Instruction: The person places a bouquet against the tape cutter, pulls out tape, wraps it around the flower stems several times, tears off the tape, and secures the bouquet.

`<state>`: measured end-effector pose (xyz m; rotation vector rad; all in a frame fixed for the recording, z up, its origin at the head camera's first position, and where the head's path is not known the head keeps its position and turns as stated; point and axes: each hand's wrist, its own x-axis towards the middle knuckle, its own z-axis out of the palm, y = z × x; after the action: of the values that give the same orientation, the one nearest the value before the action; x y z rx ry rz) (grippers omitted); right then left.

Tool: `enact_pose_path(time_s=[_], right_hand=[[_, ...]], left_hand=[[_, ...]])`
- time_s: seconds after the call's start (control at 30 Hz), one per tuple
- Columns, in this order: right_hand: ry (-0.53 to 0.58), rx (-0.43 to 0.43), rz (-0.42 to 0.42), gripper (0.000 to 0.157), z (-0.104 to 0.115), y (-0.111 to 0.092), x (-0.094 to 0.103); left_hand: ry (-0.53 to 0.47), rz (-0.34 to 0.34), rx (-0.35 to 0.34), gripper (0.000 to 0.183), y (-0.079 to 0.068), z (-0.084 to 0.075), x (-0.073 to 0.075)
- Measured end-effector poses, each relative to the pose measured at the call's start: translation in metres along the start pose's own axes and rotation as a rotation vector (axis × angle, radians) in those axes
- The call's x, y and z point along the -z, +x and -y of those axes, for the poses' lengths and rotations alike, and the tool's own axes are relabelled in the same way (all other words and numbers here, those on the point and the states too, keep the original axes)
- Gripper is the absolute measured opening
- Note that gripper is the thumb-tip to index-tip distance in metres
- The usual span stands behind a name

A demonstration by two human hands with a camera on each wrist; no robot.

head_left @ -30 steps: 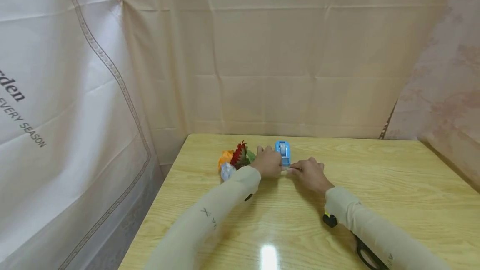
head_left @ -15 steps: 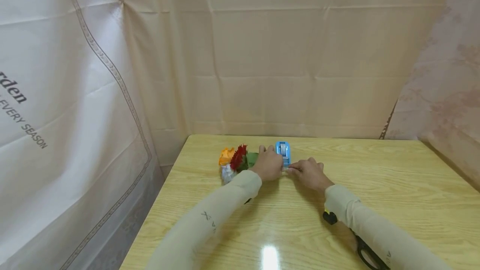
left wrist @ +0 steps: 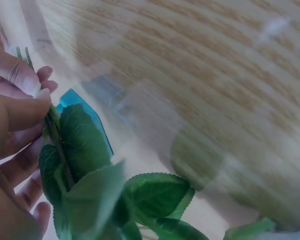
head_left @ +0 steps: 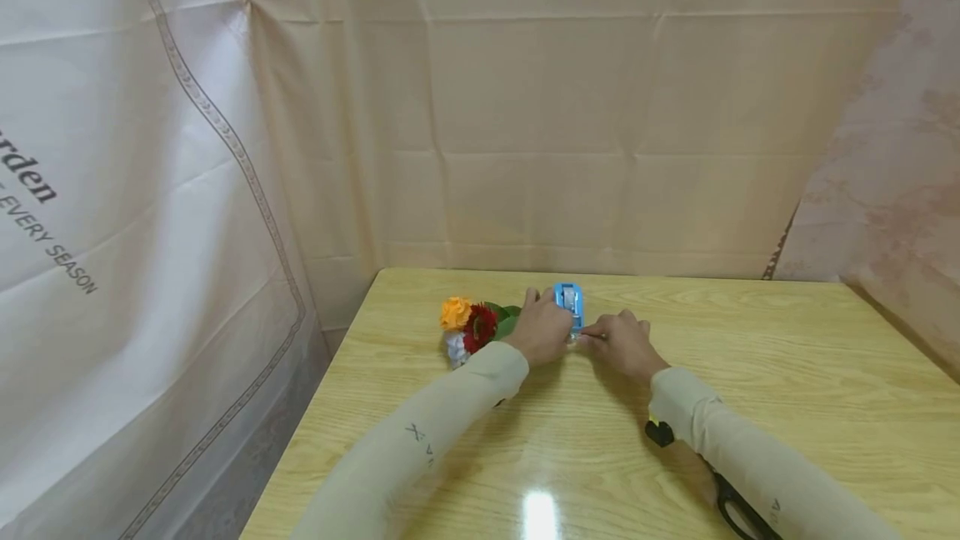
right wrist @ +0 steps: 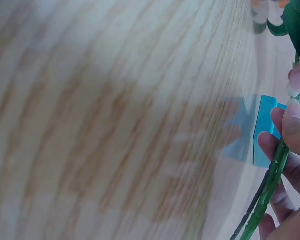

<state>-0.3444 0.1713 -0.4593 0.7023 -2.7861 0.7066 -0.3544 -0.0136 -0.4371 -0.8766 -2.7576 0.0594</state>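
Observation:
Artificial flowers with an orange head [head_left: 456,313], a red head [head_left: 480,327] and a white head [head_left: 457,349] form a bunch over the back of the table. My left hand [head_left: 542,329] pinches their stems just below the green leaves [left wrist: 82,142]. Close beside it, my right hand [head_left: 621,344] pinches the same green stems [right wrist: 270,192], whose lower ends run along its fingers. Thumbs and fingertips of both hands nearly meet in the wrist views. Right behind the hands stands a blue tape dispenser [head_left: 568,303], partly covered by my left hand.
Under my right sleeve show a black scissors handle [head_left: 738,513] and a small black and yellow object [head_left: 660,432]. The wood-grain table [head_left: 787,340] ends at a beige cloth backdrop [head_left: 525,148], with a white printed cloth [head_left: 150,273] hanging on the left.
The bunch has turned in my hands: the orange and red heads now face more upward. My left hand has shifted slightly right and toward me. The right hand has stayed nearly in place.

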Motion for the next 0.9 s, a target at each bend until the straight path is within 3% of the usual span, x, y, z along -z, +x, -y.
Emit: enact_pose_path(time_s=[0.13, 0.23, 0.5, 0.73, 0.9], right_hand=[[-0.003, 0.011, -0.026, 0.015, 0.001, 0.0, -0.001], [-0.001, 0.015, -0.037, 0.014, 0.002, 0.0, -0.002], [0.011, 0.059, -0.08, 0.016, 0.001, -0.001, -0.001], [0.023, 0.085, -0.09, 0.015, 0.0, -0.001, -0.003], [0.021, 0.074, -0.108, 0.015, -0.004, -0.001, -0.006]], left_hand=[[0.029, -0.018, -0.01, 0.025, 0.0, 0.0, 0.0], [0.02, 0.019, -0.011, 0.023, 0.003, 0.001, 0.001], [-0.162, 0.223, 0.062, 0.021, 0.019, 0.018, 0.01], [-0.275, 0.432, 0.076, 0.027, 0.025, 0.027, 0.014], [-0.359, 0.464, 0.094, 0.032, 0.027, 0.026, 0.013]])
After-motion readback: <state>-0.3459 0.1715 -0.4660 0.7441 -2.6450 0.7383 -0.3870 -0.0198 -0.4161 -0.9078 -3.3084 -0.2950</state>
